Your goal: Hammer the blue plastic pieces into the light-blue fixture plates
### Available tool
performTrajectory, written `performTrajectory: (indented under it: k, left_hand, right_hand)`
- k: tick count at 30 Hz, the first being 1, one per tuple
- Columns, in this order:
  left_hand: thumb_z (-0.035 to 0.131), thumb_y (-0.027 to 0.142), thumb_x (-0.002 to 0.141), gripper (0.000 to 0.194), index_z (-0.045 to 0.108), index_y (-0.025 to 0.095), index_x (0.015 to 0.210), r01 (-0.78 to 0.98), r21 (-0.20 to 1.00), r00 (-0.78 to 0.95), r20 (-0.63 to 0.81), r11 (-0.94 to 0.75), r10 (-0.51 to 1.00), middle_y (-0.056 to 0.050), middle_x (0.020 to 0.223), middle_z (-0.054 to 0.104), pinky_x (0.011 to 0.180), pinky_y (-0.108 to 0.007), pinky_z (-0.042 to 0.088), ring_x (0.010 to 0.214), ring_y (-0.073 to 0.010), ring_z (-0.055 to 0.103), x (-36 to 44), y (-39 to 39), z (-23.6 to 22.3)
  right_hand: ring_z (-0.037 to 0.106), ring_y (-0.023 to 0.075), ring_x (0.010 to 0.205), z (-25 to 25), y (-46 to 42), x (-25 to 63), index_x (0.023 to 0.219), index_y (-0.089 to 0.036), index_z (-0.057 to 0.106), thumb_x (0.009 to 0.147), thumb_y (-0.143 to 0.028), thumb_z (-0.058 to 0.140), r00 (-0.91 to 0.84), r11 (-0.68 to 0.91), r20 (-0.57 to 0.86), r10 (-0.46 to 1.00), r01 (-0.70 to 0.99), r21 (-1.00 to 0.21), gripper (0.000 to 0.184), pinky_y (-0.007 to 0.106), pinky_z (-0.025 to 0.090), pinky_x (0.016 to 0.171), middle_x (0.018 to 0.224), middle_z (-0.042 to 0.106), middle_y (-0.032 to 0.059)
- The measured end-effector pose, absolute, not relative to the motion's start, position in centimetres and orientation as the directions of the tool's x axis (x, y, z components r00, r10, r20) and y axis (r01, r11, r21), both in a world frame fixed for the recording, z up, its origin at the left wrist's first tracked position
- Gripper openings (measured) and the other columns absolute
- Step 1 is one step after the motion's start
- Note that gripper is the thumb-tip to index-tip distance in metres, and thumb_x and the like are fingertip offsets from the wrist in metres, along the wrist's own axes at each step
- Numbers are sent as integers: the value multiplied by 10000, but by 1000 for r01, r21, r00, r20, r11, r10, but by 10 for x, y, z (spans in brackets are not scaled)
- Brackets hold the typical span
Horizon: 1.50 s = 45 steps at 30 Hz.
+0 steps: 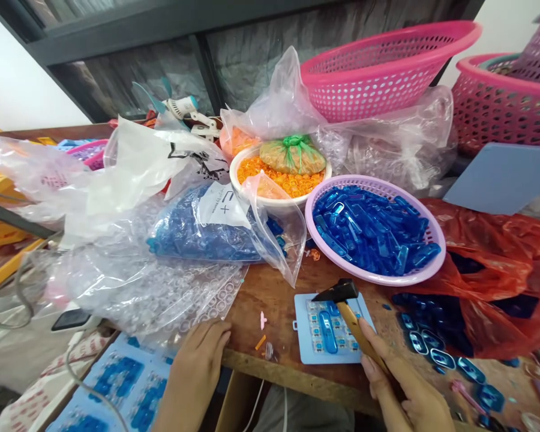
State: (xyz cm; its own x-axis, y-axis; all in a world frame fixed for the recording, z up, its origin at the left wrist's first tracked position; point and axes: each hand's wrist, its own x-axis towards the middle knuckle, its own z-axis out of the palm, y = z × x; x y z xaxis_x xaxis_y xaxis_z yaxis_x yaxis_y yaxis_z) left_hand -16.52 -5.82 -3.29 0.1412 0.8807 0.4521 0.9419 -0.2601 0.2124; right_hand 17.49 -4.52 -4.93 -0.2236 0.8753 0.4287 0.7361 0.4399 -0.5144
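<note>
My right hand point(400, 384) is wrapped around the wooden handle of a hammer point(357, 327). The hammer's black head lies over the top part of a light blue plastic panel point(306, 345). Clear square pieces with blue centres fill the panel, along with a long blue translucent bar point(327, 333). My left hand point(198, 366) is at the table's front edge, beside a clear bag of small ring-shaped parts point(162, 294). Its fingers are curled, and whatever may be inside them is hidden. A small pink part point(263, 320) and an orange stick point(261, 342) lie between my hands.
Behind the panel stands a lilac basket point(312, 231) of blue translucent pieces. A white bowl point(234, 174) of orange parts is behind it. Loose blue frames point(441, 359) and a red bag point(513, 258) are at right. More light blue panels point(117, 375) sit at lower left.
</note>
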Motion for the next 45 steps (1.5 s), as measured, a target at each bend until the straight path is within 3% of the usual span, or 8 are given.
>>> performTrajectory:
  k: [6,12,21,26,31,36,41,45]
  left_hand:
    - [414,443,1061,383,710,230,944,962,189,67,539,-198,840,-41,949,730,815,-335,570,856,-206,707,-167,-74,-34]
    - [426,387,1062,346,690,214,921,950,156,144,546,-269,826,-34,858,715,740,-335,554,777,-205,665,-159,-50,-29]
    - [544,200,994,120,663,204,1010,818,376,213,504,-434,837,-38,909,729,767,-312,565,828,-192,680,-119,-17,-37]
    - [497,163,999,171,661,199,1032,778,422,248,474,-465,845,-52,945,727,779,-318,563,860,-197,671,-100,-9,-39]
    - [531,187,976,134,664,205,973,801,448,191,440,-398,878,-44,898,720,752,-337,562,827,-208,668,-99,-5,-41]
    - [540,190,969,120,658,206,958,800,449,167,472,-399,866,-39,883,718,740,-330,550,811,-201,669,-87,-5,-29]
    - [550,224,1000,120,665,194,1014,759,403,253,542,-512,802,-52,905,717,750,-327,536,808,-197,659,-57,-4,-15]
    - [520,204,1009,151,668,184,994,772,365,301,510,-520,806,-54,889,725,737,-342,543,787,-207,661,-48,-3,-19]
  right_hand:
    - [666,179,1177,-50,-43,175,1513,-303,445,1007,-224,518,-209,437,444,871,743,-508,518,214,565,910,1308,699,-6]
    - [716,147,1106,-50,-46,172,1518,-329,432,1001,-229,537,-173,410,417,892,699,-586,536,192,588,853,1308,707,-2]
    - [693,173,1157,-45,-48,172,1507,-285,464,985,-199,547,-131,373,388,913,655,-657,536,235,580,913,1331,692,19]
    - [697,187,1158,-45,-48,171,1489,-293,493,976,-191,558,-103,355,383,918,644,-678,527,240,589,909,1325,696,25]
    - [700,168,1158,-48,-49,170,1547,-396,358,995,-177,531,-107,361,380,919,614,-701,618,144,600,617,1363,678,-7]
    - [697,180,1160,-50,-50,171,1525,-305,431,997,-191,537,-105,354,382,918,648,-674,551,245,598,896,1329,698,23]
    - [654,177,1213,-51,-45,171,1493,-253,486,990,-194,549,-100,387,443,891,679,-624,510,213,574,915,1367,659,41]
    - [674,149,1185,-45,-45,169,1534,-294,411,994,-174,537,-120,405,457,881,689,-600,567,210,576,919,1366,668,12]
